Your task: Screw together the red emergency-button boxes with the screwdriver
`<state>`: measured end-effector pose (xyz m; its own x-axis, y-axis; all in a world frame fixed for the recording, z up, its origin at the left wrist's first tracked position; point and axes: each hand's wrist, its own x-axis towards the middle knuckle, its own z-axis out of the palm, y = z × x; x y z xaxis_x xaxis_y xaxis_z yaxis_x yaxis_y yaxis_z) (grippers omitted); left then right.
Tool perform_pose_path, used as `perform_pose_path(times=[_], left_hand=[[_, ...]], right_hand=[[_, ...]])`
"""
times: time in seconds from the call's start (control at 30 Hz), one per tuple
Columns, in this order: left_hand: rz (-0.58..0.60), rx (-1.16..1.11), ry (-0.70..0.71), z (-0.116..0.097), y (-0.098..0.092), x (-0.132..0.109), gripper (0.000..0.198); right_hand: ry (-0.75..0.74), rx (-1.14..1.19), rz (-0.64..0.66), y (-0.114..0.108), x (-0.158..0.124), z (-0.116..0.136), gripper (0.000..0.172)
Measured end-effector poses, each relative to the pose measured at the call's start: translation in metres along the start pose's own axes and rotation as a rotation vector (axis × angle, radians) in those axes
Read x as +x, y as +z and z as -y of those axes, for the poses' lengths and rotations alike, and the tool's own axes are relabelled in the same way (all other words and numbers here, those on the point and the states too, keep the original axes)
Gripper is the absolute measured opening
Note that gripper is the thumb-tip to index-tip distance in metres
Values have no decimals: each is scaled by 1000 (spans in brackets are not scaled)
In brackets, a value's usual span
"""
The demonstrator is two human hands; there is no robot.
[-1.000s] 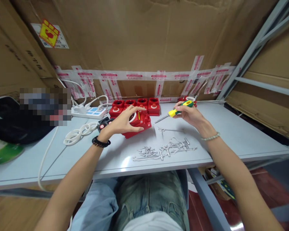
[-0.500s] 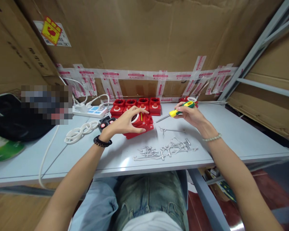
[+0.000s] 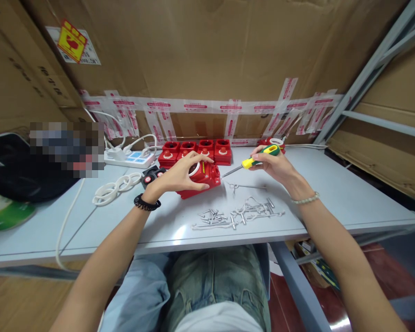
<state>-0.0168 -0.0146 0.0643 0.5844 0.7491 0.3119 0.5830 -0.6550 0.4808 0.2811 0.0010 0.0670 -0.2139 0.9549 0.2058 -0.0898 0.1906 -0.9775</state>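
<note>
Left hand (image 3: pixel 180 177) grip clamped over red housing (image 3: pixel 202 179) at frame centre on counter (image 3: pixel 332 193) | right hand (image 3: pixel 275 163) grip closed on screwdriver (image 3: pixel 254 161), tip at housing's right edge | screws (image 3: pixel 238 216) lower centre.

Printed marks — none clear enough to read

A yellow and red warning sticker (image 3: pixel 72 41) sits on a white label on the cardboard wall, far up and left of the left hand's fingers (image 3: pixel 197 159); its print is too small to make out. Strips of white tape (image 3: pixel 193 106) with red lettering run along the cardboard beyond both hands' fingers — the characters are blurred. Faint dark print on the left cardboard box (image 3: pixel 22 69) is likewise illegible.
</note>
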Motion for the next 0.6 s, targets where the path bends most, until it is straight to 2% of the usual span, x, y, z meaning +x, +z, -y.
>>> perform_pose_path(times=[0.6], left_hand=[[8,8,-7,-2,-1,-1,60]], right_hand=[[-3,9,6,0,-1,2,15]])
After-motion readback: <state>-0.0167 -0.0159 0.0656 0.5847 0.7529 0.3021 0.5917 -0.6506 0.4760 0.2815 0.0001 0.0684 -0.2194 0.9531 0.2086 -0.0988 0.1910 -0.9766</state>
